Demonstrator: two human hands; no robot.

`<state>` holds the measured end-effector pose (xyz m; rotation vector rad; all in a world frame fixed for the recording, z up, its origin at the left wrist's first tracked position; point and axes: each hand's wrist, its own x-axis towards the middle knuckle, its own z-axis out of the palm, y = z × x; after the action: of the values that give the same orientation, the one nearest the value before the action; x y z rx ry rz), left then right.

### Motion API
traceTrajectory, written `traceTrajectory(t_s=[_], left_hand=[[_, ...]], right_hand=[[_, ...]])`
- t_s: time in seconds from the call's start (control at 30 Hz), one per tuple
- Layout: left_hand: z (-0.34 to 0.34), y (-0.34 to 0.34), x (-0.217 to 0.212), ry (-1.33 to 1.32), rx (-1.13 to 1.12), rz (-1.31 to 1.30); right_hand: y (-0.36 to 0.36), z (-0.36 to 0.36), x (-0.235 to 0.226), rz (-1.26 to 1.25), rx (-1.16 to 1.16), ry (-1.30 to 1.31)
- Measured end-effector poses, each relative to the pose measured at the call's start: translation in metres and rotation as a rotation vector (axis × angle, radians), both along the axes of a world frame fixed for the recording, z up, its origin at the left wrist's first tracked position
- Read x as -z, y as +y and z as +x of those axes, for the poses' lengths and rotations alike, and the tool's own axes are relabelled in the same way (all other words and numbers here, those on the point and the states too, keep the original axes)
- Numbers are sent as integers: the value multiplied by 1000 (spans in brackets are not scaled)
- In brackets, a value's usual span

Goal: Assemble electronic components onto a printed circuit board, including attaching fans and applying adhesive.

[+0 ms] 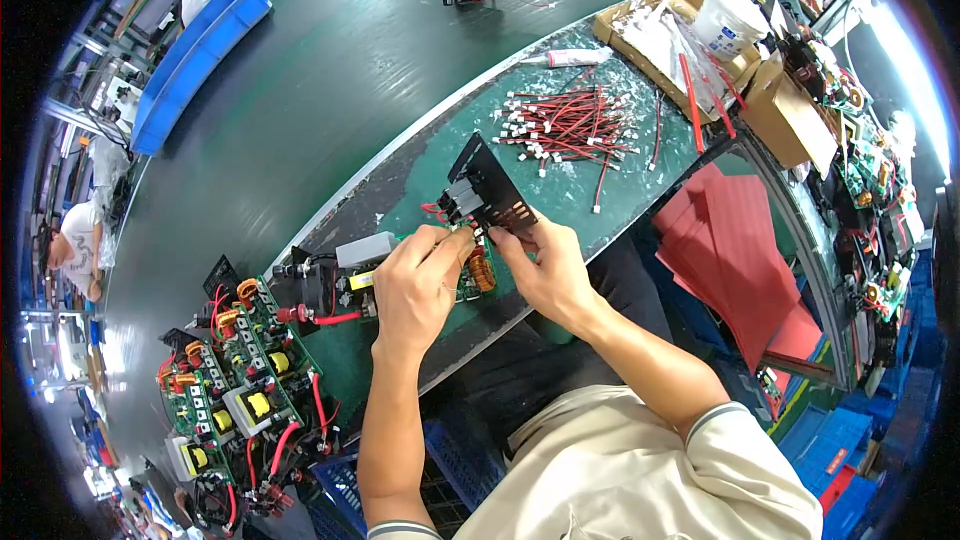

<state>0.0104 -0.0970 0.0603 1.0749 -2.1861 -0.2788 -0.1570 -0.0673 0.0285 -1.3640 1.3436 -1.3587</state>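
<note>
Together the left hand and right hand pinch a circuit board between their fingertips – black panel just above

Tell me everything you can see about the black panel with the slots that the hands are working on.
The black slotted panel is a flat, dark rectangular plate, apparently metal, with rows of narrow vent slots. It stands tilted on the green work surface, above a circuit board with a copper coil. A grey block-shaped part sits at its lower left with red wires beside it. The left hand pinches near that lower edge; the right hand touches the lower right corner.
</note>
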Motion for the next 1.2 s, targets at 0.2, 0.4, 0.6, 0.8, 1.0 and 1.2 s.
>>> traceTrajectory(t_s=[0.2, 0.4, 0.6, 0.8, 1.0, 1.2], left_hand=[[0, -1, 0, 9, 4, 29], [2, 0, 3, 15, -2, 29], [10, -3, 9, -12, 74, 47], [0, 3, -5, 60, -35, 125], [7, 7, -13, 15, 25, 116], [-1, 8, -10, -106, 66, 62]], right_hand=[[2, 2, -3, 23, -14, 23], [9, 10, -4, -133, 41, 312], [14, 18, -6, -197, 68, 347], [-9, 2, -9, -29, 114, 252], [-15, -43, -12, 393, -54, 770], [9, -15, -47, 513, -361, -288]])
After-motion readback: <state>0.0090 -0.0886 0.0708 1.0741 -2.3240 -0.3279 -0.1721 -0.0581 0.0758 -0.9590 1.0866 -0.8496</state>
